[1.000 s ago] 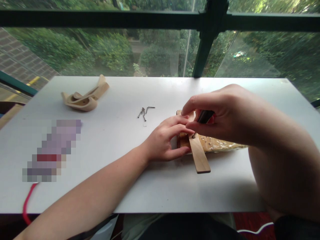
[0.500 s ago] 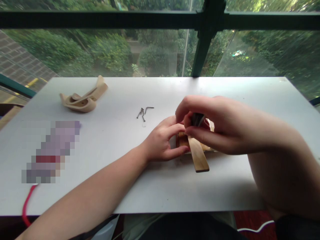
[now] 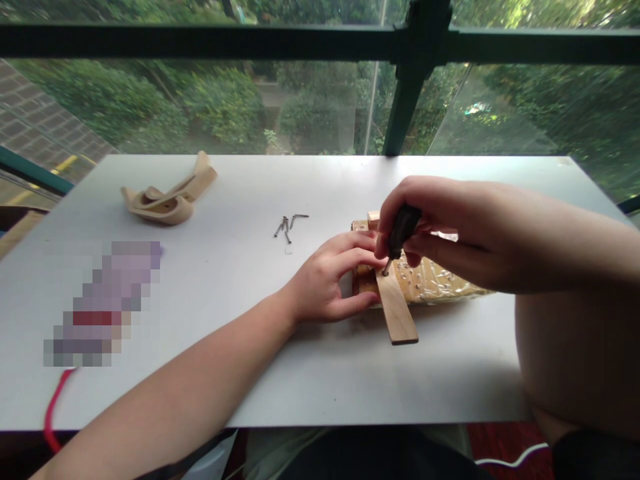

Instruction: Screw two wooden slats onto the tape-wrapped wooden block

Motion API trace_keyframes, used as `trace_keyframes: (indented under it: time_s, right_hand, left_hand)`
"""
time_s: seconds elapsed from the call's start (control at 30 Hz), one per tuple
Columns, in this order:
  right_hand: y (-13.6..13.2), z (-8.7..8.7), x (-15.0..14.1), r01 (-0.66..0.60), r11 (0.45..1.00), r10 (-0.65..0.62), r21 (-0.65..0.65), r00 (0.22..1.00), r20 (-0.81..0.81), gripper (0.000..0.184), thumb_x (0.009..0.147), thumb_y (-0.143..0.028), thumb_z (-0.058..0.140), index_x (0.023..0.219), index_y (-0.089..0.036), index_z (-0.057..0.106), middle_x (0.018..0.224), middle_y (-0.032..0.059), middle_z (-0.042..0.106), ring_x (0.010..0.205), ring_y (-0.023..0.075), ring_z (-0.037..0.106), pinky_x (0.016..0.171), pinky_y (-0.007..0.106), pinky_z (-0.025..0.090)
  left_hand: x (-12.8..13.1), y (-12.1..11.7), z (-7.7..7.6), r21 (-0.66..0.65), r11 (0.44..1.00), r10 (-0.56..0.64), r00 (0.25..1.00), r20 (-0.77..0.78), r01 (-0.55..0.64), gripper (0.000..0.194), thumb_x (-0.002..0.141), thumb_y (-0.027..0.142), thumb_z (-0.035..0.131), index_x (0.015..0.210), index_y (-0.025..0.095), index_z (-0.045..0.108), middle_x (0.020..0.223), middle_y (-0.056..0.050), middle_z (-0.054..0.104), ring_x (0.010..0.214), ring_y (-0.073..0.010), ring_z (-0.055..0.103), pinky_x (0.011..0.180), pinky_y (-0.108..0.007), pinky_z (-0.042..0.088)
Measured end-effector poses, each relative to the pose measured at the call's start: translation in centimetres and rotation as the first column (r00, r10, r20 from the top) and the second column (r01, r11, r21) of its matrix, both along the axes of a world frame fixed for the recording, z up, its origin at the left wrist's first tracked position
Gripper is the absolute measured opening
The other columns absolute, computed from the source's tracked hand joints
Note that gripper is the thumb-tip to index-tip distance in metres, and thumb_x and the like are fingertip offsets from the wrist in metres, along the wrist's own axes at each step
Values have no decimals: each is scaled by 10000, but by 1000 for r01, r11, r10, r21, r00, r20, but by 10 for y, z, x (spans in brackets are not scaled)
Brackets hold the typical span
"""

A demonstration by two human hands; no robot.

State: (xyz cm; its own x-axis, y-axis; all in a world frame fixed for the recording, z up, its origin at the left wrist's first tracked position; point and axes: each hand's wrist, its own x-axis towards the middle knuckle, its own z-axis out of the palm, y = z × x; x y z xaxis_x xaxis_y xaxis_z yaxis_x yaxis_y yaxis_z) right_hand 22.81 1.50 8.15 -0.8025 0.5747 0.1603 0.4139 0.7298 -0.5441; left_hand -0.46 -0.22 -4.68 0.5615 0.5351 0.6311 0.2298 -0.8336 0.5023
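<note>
Counted: one screwdriver point(image 3: 404, 230), one taped block point(image 3: 440, 277), one red cord point(image 3: 51, 410), about five screws point(image 3: 286, 225); wooden parts point(image 3: 399, 310), partly hidden, cannot be counted.

- My left hand point(image 3: 327, 277) is bare, with slim fingers that narrow to rounded tips.
- My left forearm point(image 3: 200, 370) is bare and smooth, widening towards the elbow.
- A thin dark strip point(image 3: 193, 457) edges it down there; I can't tell whether it's my sleeve.
- My right hand point(image 3: 440, 227) is bare too, its back smooth.
- My right forearm point(image 3: 565, 247) is bare, and plain black cloth point(image 3: 593, 453) shows by the elbow.
- Over my lap lies dark cloth point(image 3: 370, 457), with dull grey-green fabric point(image 3: 270, 450) beside it.
</note>
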Motion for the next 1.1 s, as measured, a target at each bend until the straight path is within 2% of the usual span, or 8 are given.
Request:
trace_keyframes:
  time_s: [0.17, 0.33, 0.5, 0.6, 0.67, 0.8, 0.97, 1.1]
  right_hand:
    - [-1, 7, -1, -26, 988, 7, 149, 992, 123, 97, 911, -262, 631, 964, -222, 560, 824, -17, 666, 667, 112, 567, 562, 257, 404]
    - [-3, 5, -10, 44, 976, -62, 214, 995, 77, 251, 856, -325, 706, 793, -215, 489, 640, -41, 556, 534, 90, 445, 486, 266, 316]
    - [1, -8, -19, 149, 963, -158, 225, 987, 19, 271, 788, -181, 665, 713, -226, 409, 575, -48, 430, 532, 100, 307, 477, 290, 280]
    - [3, -14, -20, 147, 974, -142, 173, 989, -39, 155, 802, -154, 627, 832, -221, 491, 680, -35, 540, 582, 102, 419, 513, 264, 352]
    - [3, -14, -21, 81, 988, -71, 134, 994, -80, 151, 828, -147, 612, 948, -212, 547, 788, -17, 614, 644, 106, 511, 564, 249, 407]
    - [0, -7, -18, -51, 997, 56, 56, 994, -91, 87, 872, -150, 581, 938, -206, 591, 806, -11, 642, 668, 108, 544, 593, 246, 432]
    - [-2, 7, -4, -74, 993, 76, -96, 997, 14, 286, 822, -78, 573, 1069, -211, 625, 965, 29, 705, 794, 157, 625, 663, 278, 492]
    - [-1, 9, 6, -45, 995, 49, -91, 998, 38, 318, 863, -103, 580, 1150, -228, 634, 1077, 42, 727, 905, 178, 674, 710, 278, 525]
  left_hand:
    - [0, 1, -1, -11, 1000, -8, 1000, -6, 8, 386, 811, 315, 757, 1152, 182, 634, 1250, -154, 631, 1238, -314, 590, 1029, -488, 529]
    - [0, 1, 0, -29, 999, -15, 1000, -7, 15, 387, 820, 327, 747, 1160, 178, 636, 1247, -149, 627, 1240, -305, 587, 1053, -483, 517]
    - [0, 2, 0, -4, 1000, -26, 1000, 3, 26, 438, 819, 323, 754, 1206, 168, 620, 1263, -166, 631, 1254, -313, 582, 1063, -487, 509]
    - [0, 1, 0, 1, 1000, -28, 1000, 9, 28, 439, 822, 323, 752, 1213, 181, 613, 1265, -161, 635, 1238, -305, 590, 1055, -485, 513]
    - [0, 0, 1, 0, 1000, -27, 1000, 10, 27, 441, 822, 335, 755, 1210, 179, 615, 1270, -162, 634, 1240, -304, 587, 1052, -478, 514]
    - [0, -1, 1, -14, 1000, -2, 1000, 3, 2, 440, 821, 367, 759, 1197, 187, 621, 1255, -153, 638, 1215, -307, 597, 1024, -470, 528]
    - [0, 1, 0, -4, 1000, -23, 1000, 21, 23, 463, 809, 376, 771, 1203, 199, 604, 1256, -150, 640, 1211, -309, 608, 1022, -475, 531]
    - [-1, 1, -1, -13, 1000, -25, 1000, 19, 25, 550, 799, 368, 774, 1275, 198, 558, 1294, -157, 632, 1249, -311, 591, 1053, -485, 512]
